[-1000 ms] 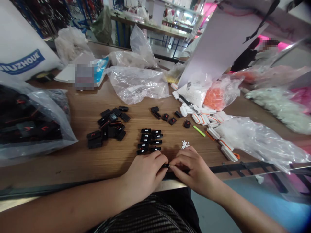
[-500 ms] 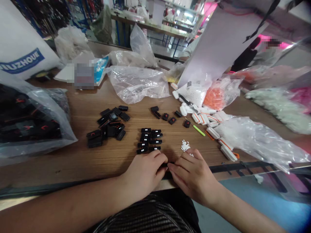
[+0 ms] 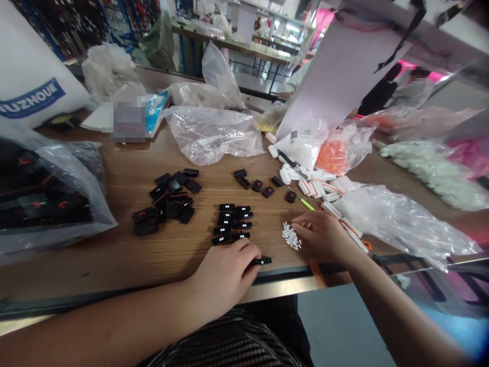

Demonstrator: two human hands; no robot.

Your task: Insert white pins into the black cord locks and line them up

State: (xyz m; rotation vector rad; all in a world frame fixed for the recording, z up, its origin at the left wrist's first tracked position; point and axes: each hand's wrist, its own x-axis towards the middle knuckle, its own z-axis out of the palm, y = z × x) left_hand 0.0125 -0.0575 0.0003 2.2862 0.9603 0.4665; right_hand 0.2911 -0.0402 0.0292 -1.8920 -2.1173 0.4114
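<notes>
My left hand (image 3: 225,272) rests near the front edge of the wooden table (image 3: 183,255), its fingers closed on a small black connector (image 3: 263,260) that sticks out to the right. My right hand (image 3: 323,234) lies at a little heap of tiny white pieces (image 3: 291,236), fingertips pinched together at the heap. Just beyond my left hand stands a neat block of black connectors with white dots (image 3: 232,223). A loose pile of black housings (image 3: 170,201) lies further left.
A clear bag of black parts (image 3: 46,199) fills the left side. Several scattered black pieces (image 3: 262,186), a green stick (image 3: 306,204) and white-orange housings (image 3: 321,186) lie mid-right. Clear bags (image 3: 214,132), an orange-filled bag (image 3: 336,153) and a crumpled bag (image 3: 397,224) crowd the back and right.
My right hand has left the black connector and moved right and forward to the heap of white pieces. My left hand stays put, still gripping the connector.
</notes>
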